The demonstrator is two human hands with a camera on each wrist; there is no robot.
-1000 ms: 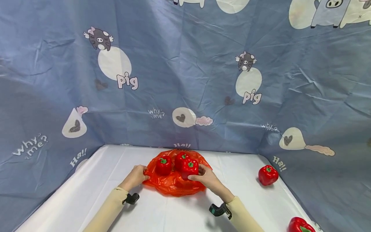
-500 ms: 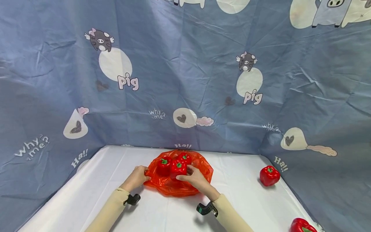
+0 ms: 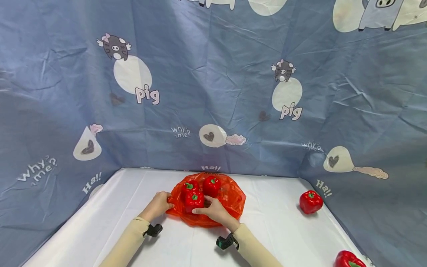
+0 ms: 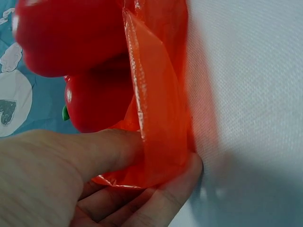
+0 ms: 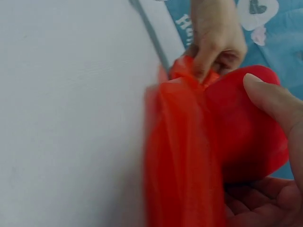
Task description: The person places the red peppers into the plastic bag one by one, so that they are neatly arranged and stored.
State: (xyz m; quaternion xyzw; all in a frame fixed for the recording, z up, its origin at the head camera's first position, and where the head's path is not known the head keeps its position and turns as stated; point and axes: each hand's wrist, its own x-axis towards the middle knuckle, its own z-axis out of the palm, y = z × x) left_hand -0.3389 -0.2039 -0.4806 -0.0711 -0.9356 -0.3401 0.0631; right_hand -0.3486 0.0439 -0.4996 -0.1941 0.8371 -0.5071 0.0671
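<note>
A red plastic bag (image 3: 230, 193) lies spread on the white table, its mouth facing up. My left hand (image 3: 158, 204) pinches the bag's left rim between thumb and fingers, as the left wrist view shows up close. In my right hand (image 3: 214, 210) is a red bell pepper (image 3: 194, 202), gripped from its right side over the front left of the bag. Just behind it stands another red pepper (image 3: 190, 185) in the bag, partly hidden. One more pepper (image 3: 211, 186) sits in the bag toward the back. The right wrist view shows the gripped pepper (image 5: 246, 127) beside the bag's edge.
A red pepper (image 3: 311, 202) rests on the table (image 3: 267, 222) at the right. Another pepper (image 3: 348, 259) is cut off at the lower right frame edge. Blue patterned cloth (image 3: 213, 92) rises behind the table and along both sides.
My right hand has carried its pepper leftward across the bag, from before the back pepper to before the left one. The left hand has kept its hold on the rim.
</note>
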